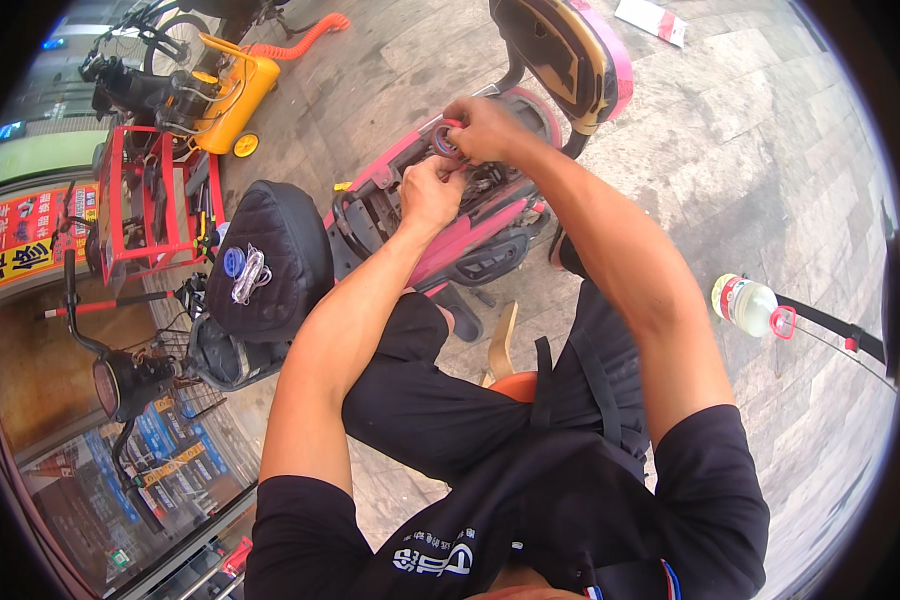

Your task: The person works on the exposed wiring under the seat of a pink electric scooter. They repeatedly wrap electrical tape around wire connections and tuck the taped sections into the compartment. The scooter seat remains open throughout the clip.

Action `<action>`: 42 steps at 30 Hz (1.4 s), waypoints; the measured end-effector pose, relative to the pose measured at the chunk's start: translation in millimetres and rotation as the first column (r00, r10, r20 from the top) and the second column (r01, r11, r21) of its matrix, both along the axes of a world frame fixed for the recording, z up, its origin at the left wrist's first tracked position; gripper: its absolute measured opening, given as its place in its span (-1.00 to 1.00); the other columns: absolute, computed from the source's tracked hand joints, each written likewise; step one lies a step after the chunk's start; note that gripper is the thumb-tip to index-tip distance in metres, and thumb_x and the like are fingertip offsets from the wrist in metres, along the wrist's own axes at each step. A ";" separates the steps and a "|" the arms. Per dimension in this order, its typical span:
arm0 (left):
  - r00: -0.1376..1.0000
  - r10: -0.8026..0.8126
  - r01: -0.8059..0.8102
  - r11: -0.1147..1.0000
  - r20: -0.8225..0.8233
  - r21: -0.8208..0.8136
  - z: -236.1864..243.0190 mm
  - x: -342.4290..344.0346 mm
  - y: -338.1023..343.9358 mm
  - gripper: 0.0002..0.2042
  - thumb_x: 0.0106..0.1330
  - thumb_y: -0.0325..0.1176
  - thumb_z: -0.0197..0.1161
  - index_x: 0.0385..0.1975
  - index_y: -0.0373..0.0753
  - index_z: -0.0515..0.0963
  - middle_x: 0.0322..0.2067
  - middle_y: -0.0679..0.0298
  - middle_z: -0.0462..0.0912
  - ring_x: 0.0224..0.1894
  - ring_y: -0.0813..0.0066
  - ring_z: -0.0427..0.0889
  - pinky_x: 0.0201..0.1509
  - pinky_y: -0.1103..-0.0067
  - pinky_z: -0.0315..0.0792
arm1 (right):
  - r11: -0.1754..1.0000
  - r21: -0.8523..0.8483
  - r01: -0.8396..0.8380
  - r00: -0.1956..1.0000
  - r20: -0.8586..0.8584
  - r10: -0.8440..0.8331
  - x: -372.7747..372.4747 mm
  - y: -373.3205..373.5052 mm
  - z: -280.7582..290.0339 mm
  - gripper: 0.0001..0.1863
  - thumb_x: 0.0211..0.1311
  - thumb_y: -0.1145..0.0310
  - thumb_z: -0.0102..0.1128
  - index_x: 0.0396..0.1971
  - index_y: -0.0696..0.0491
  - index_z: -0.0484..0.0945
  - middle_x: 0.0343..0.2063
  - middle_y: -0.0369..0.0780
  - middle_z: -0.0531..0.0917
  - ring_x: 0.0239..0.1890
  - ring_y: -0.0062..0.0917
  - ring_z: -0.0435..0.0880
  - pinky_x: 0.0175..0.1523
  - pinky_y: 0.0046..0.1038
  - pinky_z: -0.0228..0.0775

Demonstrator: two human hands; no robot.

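A pink electric scooter (455, 240) stands in front of me with its body opened and dark wiring showing inside. Over that opening, my right hand (485, 132) is closed on a small ring-shaped roll of tape (446, 141), reddish at the rim. Just below the roll, my left hand (432, 195) is closed in a pinch, its fingertips close to the right hand's. What the left fingers hold is too small to make out. On the black quilted scooter seat (280, 235) to the left lie a blue tape roll (234, 262) and a coiled pale cable (251, 276).
A yellow air compressor (238, 100) with an orange coiled hose (305, 42) stands far left, near a red metal frame (148, 215). Another bike's handlebar (73, 290) is at left. To the right is a large clear bottle (748, 305); a white packet (651, 22) lies beyond.
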State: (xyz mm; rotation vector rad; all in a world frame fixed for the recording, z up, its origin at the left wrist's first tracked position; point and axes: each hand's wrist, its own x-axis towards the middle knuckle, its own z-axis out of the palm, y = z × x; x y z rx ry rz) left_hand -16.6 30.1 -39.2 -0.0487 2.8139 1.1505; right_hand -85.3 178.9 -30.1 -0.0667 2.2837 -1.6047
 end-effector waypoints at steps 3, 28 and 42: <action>0.990 0.084 -0.092 0.994 0.115 0.063 4.2 -0.8 1.8 -0.80 0.18 -0.36 0.27 -0.30 -0.35 0.65 -0.49 0.26 0.70 -0.45 0.62 0.61 -0.35 0.59 0.45 | 0.997 -0.048 -0.059 0.997 -0.057 0.056 1.8 8.7 7.4 -0.60 0.05 0.33 0.25 -0.08 0.15 0.56 -0.38 -0.10 0.72 -0.56 -0.46 0.70 -0.30 -0.42 0.55; 0.779 0.010 -0.240 0.929 0.627 0.283 22.7 -39.0 -4.7 -0.88 0.17 -0.42 0.24 -0.40 -0.34 0.63 -0.54 0.33 0.52 -0.48 0.56 0.41 -0.39 0.56 0.28 | 0.987 0.125 0.096 0.983 -0.169 -0.074 100.0 36.5 1.9 -0.68 0.02 0.41 0.31 -0.24 0.13 0.42 -0.41 -0.04 0.67 -0.29 -0.20 0.71 -0.17 -0.29 0.51; 0.812 0.036 -0.182 0.964 0.583 0.194 10.9 -46.4 0.3 -0.84 0.26 -0.37 0.20 -0.45 -0.33 0.61 -0.57 0.36 0.49 -0.51 0.57 0.35 -0.40 0.54 0.24 | 0.972 -0.016 0.234 0.964 -0.128 -0.234 101.5 26.7 -4.2 -0.61 0.12 0.40 0.25 -0.04 0.13 0.43 -0.33 -0.07 0.73 -0.32 -0.35 0.74 -0.19 -0.38 0.54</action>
